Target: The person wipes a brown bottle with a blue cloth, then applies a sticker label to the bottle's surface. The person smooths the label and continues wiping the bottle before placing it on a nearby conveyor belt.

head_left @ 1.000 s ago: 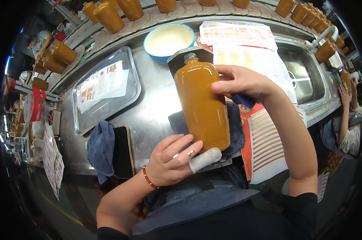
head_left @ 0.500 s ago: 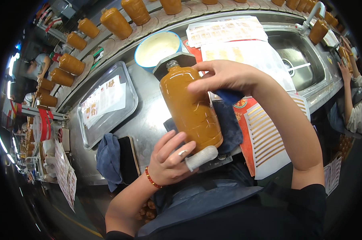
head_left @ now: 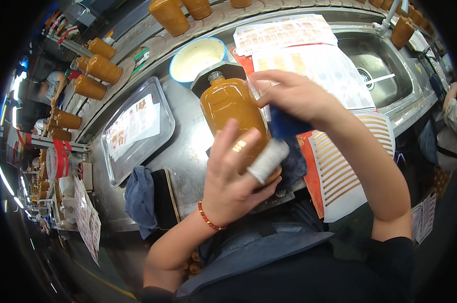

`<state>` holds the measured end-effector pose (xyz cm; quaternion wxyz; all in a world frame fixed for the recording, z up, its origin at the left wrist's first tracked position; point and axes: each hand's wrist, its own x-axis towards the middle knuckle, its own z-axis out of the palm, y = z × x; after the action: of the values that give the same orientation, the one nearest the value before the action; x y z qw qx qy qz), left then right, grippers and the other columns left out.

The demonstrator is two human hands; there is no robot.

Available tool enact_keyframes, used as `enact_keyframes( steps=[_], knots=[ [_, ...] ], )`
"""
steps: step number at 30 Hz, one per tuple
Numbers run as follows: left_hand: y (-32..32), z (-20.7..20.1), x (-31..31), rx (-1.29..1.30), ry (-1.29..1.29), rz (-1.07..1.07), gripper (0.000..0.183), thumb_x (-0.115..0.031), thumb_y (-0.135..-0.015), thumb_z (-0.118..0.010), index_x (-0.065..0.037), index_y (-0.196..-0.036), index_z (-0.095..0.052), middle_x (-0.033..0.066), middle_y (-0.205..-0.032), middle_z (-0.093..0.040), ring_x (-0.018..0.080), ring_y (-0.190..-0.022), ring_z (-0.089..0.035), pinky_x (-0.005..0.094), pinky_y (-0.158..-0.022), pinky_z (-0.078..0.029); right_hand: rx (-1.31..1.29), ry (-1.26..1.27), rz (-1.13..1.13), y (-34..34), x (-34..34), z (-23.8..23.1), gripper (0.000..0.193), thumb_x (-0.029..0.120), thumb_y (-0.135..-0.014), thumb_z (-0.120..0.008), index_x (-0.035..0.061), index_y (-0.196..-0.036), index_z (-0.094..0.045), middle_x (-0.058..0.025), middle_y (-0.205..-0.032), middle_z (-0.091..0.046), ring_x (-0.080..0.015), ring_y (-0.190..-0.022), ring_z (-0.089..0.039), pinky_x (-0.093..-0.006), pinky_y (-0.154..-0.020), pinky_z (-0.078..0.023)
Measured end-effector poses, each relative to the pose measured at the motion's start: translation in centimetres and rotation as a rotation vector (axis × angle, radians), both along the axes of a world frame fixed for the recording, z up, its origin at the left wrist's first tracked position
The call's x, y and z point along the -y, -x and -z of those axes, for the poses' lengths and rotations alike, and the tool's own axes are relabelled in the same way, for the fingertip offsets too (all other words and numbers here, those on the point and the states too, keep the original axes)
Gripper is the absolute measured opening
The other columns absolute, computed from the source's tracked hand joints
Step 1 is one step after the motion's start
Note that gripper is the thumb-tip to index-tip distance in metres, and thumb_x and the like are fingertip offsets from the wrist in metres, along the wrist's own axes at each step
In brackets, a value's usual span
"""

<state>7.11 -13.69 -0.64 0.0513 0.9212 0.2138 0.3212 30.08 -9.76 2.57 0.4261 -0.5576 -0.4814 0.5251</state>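
Observation:
A glossy orange-brown bottle (head_left: 231, 103) with a clear glass neck leans on a dark holder in front of me, in the middle of the view. Across its lower part, my left hand (head_left: 233, 179) has its fingers spread and blurred; one finger wears a white sleeve and another has shiny gold flecks. My right hand (head_left: 301, 101) is at the bottle's right shoulder, its fingers bent round a dark blue piece (head_left: 286, 121) whose kind I cannot make out. Whether the right fingertips touch the bottle is unclear.
A blue-rimmed bowl (head_left: 198, 59) stands behind the bottle. Left are a clear tray (head_left: 169, 118) with printed sheets, a blue cloth (head_left: 140, 197) and a dark phone-like slab (head_left: 164, 197). Right are decal sheets (head_left: 354, 156) and a sink (head_left: 390, 63). Bottles (head_left: 168, 16) line a conveyor.
My left hand has risen from the bottle's base up over its lower front, fingers spreading. My right hand has shifted right, off the bottle's front. Bottles on the conveyor have moved rightward.

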Motion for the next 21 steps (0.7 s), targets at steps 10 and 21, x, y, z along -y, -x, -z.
enact_keyframes(
  steps=[10,21],
  knots=[
    [0.8,1.0,-1.2,-0.023,0.196,-0.202,0.114,-0.03,-0.074,-0.094,0.004,-0.161,-0.028,0.0362,-0.167,-0.014,0.0541,-0.154,-0.02,0.0559,-0.124,-0.026,0.196,-0.207,0.132,5.0,12.1,1.9,0.028,0.007,-0.089,-0.077,0.0021,-0.116,-0.069,-0.0059,-0.105,-0.07,-0.0123,-0.092,-0.066,-0.026,-0.083,-0.053],
    [3.6,4.1,-2.5,0.075,0.644,-0.072,0.132,-0.035,-0.071,-0.097,0.007,-0.163,-0.011,0.0373,-0.166,-0.014,0.0541,-0.153,-0.022,0.0498,-0.125,-0.026,-0.175,-0.031,0.425,5.5,12.5,3.6,0.028,0.002,-0.09,-0.076,-0.0017,-0.117,-0.067,-0.0056,-0.098,-0.07,-0.0091,-0.088,-0.066,-0.0249,-0.076,-0.055]
  ],
)
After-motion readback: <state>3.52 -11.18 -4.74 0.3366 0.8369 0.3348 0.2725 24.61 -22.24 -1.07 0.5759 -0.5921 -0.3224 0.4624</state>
